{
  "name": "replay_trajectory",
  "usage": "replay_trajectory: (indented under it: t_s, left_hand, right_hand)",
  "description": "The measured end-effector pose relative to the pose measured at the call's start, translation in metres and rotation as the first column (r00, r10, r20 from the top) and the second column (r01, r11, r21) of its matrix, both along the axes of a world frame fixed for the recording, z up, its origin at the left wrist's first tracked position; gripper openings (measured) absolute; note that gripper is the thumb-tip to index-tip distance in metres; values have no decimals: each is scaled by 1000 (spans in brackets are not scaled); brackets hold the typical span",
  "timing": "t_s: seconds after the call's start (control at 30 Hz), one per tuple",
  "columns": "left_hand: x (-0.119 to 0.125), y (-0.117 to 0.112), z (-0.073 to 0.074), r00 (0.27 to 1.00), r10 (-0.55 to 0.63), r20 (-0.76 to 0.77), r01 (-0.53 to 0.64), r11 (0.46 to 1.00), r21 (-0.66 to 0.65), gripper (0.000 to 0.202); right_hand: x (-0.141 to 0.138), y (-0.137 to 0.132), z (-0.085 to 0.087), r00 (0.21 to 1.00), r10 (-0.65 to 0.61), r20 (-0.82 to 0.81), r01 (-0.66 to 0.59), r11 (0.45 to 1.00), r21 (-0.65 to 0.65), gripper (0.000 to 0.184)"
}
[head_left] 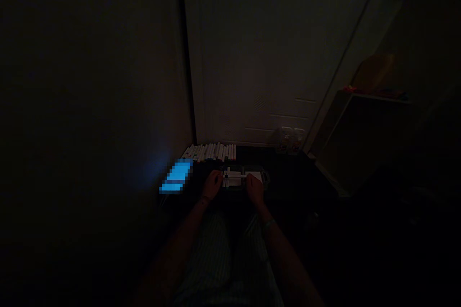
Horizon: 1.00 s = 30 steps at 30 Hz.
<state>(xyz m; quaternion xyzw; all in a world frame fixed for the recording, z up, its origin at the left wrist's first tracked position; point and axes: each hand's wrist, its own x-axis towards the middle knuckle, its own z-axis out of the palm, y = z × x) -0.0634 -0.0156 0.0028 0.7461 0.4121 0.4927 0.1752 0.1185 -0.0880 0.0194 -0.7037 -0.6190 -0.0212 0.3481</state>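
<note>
In dim light, both my hands are closed over an open clear plastic case (267, 180). A slim white marker (237, 176) lies level between them. My right hand (255, 188) grips its right end. My left hand (213, 182) has its fingers curled at the other end, where a dark band shows; the fingertips are too dark to make out in detail. Beneath the marker, the case holds white cards or inserts (235, 182) and a few more white markers (226, 183) on its left side.
A long row of white markers (212, 152) lies along the back of the dark table. To the left glows a blurred blue screen (176, 176). Two clear plastic packages (290, 140) stand against the wall at back right. A shelf unit (374, 98) is farther right.
</note>
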Motion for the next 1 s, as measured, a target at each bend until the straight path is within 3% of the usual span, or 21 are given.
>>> replay_trajectory:
  t_s: [0.53,1.0]
  left_hand:
    - [0,-4,6,1000,2,-6,-2,1000,-29,19]
    - [0,-3,3,1000,-7,-10,7,999,-45,20]
  right_hand:
    - [-2,-3,6,997,15,-75,-17,999,-27,42]
    - [-1,0,2,1000,-20,5,20,999,-31,37]
